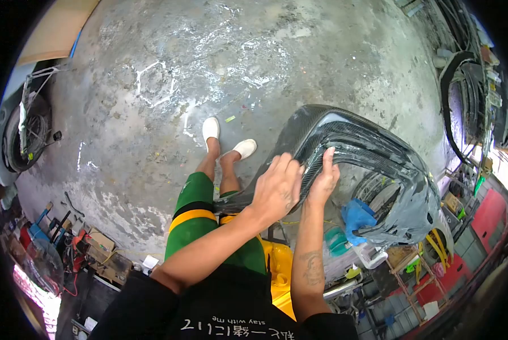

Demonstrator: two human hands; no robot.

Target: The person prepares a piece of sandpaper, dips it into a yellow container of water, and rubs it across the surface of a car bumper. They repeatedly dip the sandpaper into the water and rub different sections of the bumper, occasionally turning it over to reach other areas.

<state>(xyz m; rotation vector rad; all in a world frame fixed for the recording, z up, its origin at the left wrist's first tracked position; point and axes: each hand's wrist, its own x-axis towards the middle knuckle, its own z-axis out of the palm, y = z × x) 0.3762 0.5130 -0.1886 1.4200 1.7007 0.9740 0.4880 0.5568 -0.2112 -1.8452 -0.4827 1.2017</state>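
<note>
A large curved carbon-fibre car body panel (373, 148), dark and woven with greyish, dull smears, lies across my lap and reaches out to the right. My left hand (277, 187) has its fingers curled over the panel near its inner edge, knuckles up. Close beside it, my right hand (323, 180) wraps round the same edge with the thumb pointing up along the surface. Whether a small piece lies under either hand's fingers is hidden. One narrow end of the panel rests by my green-covered knee.
I sit by a yellow plastic seat (281, 269). A blue cloth or glove (358, 220) and a teal container (337, 242) are under the panel's right end. Tools and a red machine (79, 249) lie at lower left. Wheels and black trim (455, 96) line the sides.
</note>
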